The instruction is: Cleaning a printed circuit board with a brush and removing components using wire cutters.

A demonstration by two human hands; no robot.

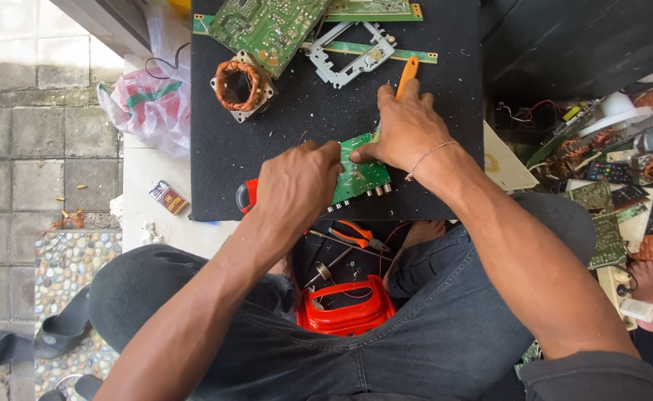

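A small green circuit board (364, 174) lies near the front edge of a black mat (282, 141). My left hand (297, 186) presses down on the board's left side; a red-and-black tool handle (245, 196) shows just beside it. My right hand (404, 126) is closed around an orange-handled tool (408, 74), whose tip is hidden at the board's top edge. A thin bracelet circles my right wrist.
Further up the mat lie a large green circuit board (267, 26), a copper-wound coil (241, 85) and a grey metal bracket (352, 56). Orange pliers (356, 234) and a red container (345, 308) sit between my legs. Electronic scrap (609, 178) piles up at right; a plastic bag (152, 100) at left.
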